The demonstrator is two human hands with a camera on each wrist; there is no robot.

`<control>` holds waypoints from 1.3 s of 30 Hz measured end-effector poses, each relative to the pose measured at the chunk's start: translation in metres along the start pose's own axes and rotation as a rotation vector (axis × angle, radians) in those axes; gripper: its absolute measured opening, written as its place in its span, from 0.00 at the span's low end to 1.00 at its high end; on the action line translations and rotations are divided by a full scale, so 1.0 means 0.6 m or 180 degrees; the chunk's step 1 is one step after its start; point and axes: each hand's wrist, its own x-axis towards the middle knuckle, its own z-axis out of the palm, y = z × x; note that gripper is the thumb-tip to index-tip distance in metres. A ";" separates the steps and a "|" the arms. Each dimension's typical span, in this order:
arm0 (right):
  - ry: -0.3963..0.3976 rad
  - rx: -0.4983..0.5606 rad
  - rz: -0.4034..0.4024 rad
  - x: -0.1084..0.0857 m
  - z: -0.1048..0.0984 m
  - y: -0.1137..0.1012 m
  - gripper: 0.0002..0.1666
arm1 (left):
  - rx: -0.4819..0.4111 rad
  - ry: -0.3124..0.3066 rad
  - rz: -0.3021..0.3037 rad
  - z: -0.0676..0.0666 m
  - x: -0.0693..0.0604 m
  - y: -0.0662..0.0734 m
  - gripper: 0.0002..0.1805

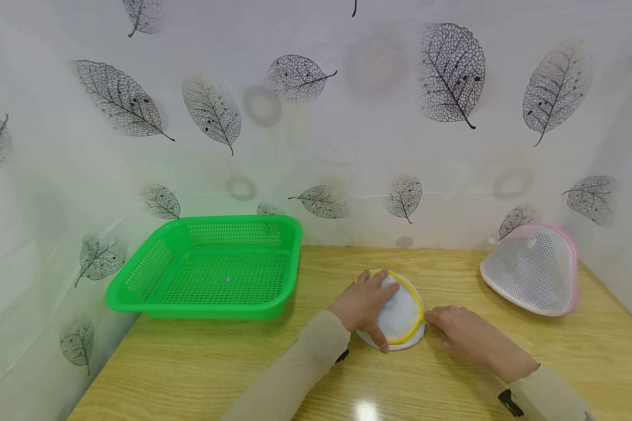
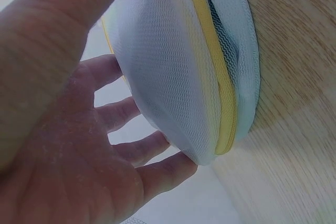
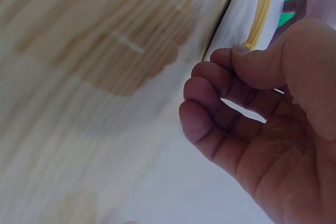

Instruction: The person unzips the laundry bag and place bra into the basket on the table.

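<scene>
The round white mesh bag sits on the table, a bit right of the middle and away from the back edge. The left hand lies over it with fingers spread wide, touching the bag but not wrapped around it. The right hand is curled up, and its thumb and pointer finger pinch the yellow zipper at the bag's right side. A green basket is by the table's back left corner. A pink-edged bag is near the back right corner.
</scene>
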 end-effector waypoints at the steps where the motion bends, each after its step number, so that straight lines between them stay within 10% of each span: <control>1: -0.0021 0.0017 0.0008 0.000 0.000 0.000 0.13 | 0.0002 -0.0003 -0.0003 0.000 0.000 0.000 0.66; 28: -0.0035 0.0226 0.0041 -0.002 -0.001 0.000 0.14 | 0.0078 0.0020 -0.0137 0.006 0.002 0.006 0.65; 35: 0.0151 -0.0080 0.0296 0.006 0.002 0.003 0.12 | 0.0873 0.0441 -0.0258 0.022 -0.006 0.027 0.66; 39: 0.0282 -0.0306 0.0406 0.010 0.005 0.014 0.12 | 0.1206 0.0369 -0.0296 0.011 -0.018 0.043 0.61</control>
